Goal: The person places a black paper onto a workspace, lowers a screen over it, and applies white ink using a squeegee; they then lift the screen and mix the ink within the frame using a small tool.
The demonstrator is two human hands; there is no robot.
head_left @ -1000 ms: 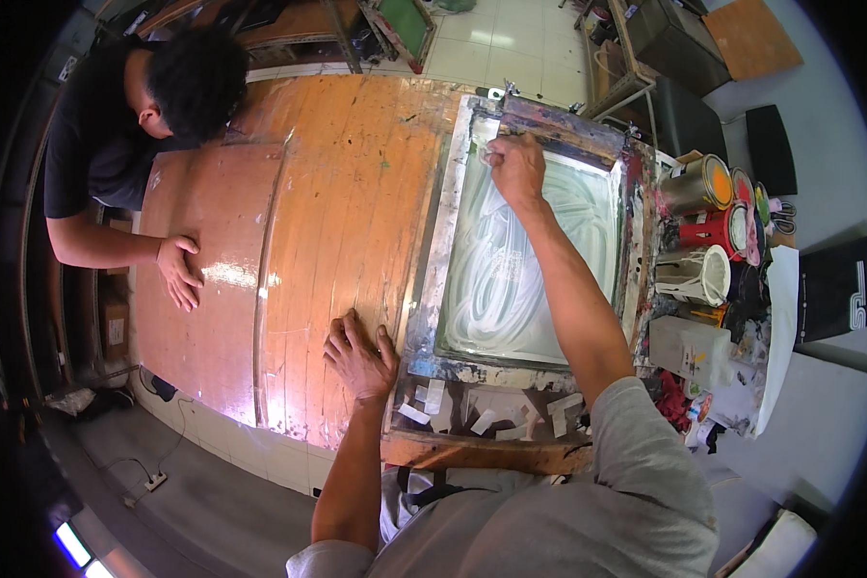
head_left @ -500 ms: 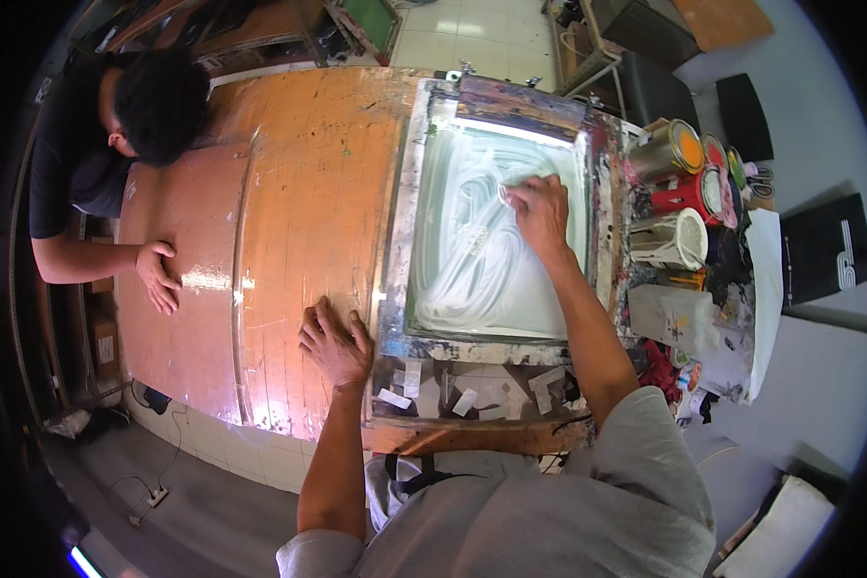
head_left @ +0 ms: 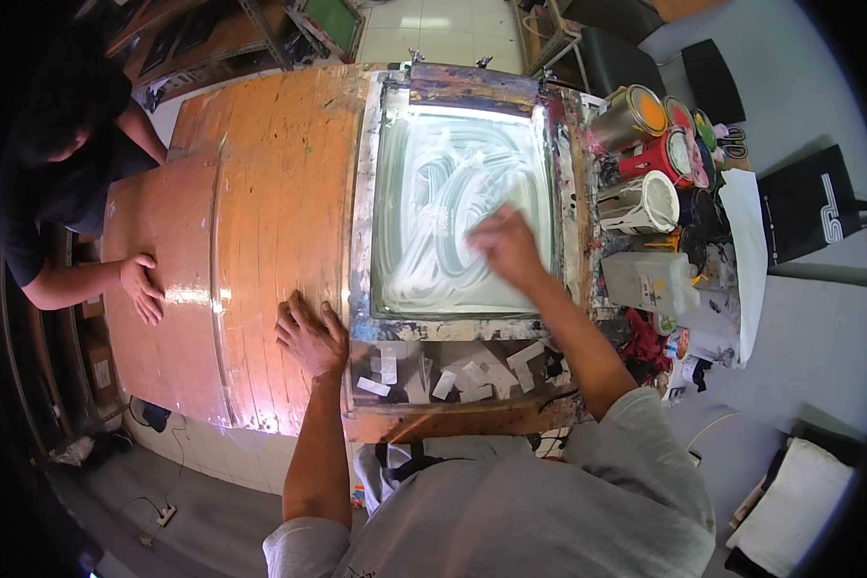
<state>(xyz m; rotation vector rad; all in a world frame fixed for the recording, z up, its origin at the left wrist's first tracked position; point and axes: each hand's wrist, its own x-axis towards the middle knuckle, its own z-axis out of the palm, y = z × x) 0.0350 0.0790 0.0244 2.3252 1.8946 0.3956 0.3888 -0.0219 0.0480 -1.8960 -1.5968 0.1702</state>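
Observation:
A screen-printing frame (head_left: pixel 363 193) with paint-stained edges lies on the table (head_left: pixel 284 202) in front of me, slightly to the right. White swirling smears cover its pale mesh (head_left: pixel 414 260). My right hand (head_left: pixel 511 252) is over the lower right part of the mesh, blurred by motion, its fingers pinched together. The small white wad in its fingertips shows better in the earlier frame; now it is mostly hidden. Left of the frame, my left hand (head_left: pixel 313 335) rests palm down on the wooden top, fingers spread, holding nothing.
Paint cans (head_left: pixel 631 114), a white-rimmed bucket (head_left: pixel 645 200) and a translucent jug (head_left: pixel 650 282) crowd the right side. Tape scraps (head_left: pixel 443 383) lie below the frame. Across the left end, a co-worker's hand (head_left: pixel 142 287) rests on a brown board (head_left: pixel 169 241).
My right hand has swept down toward me across the mesh, leaving altered white swirls. The co-worker has leaned back from the board. The whole view has shifted; my left hand stays on the table.

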